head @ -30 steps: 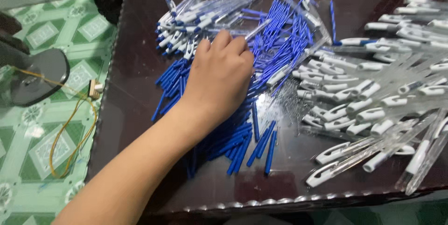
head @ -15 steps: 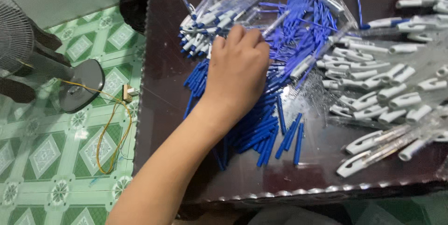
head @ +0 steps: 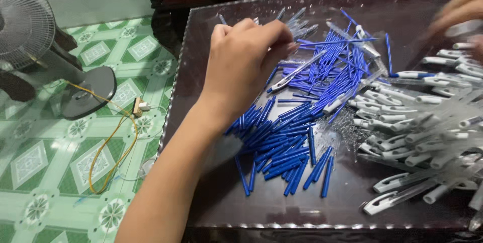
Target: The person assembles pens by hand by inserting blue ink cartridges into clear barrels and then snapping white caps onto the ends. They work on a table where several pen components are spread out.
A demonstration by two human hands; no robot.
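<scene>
head view, left hand: I read my left hand (head: pixel 246 61) as reaching in from the lower left, back of the hand up, fingers curled down over the far end of the heap. Fingertips are hidden beneath the knuckles, so I cannot tell whether they pinch a part or only rest on the pile.

head view, thing under the hand: blue pen refills (head: pixel 292 137), a loose heap fanning from below the wrist toward the upper right. The nearest ones lie touching or just beneath the fingers.

head view, long axis: most refills run diagonally, lower left to upper right, roughly in line with my forearm.

head view, clear barrel: one clear pen barrel (head: pixel 297 72) lies just to the right of the fingertips, same diagonal.

head view, right hand: right hand (head: pixel 460 11) at the top right edge, blurred, well apart from the refills; grip not readable. Left hand is the nearer by far.

head view, other parts: white pen caps (head: pixel 417 122) piled to the right; small metal springs (head: pixel 347 127) between caps and refills.

head view, surroundings: dark glossy table (head: pixel 211 192); pedestal fan (head: pixel 30 26) and yellow cord (head: pixel 108 142) on the green tiled floor, left.

head view, labels: no packages or signs seen.
</scene>
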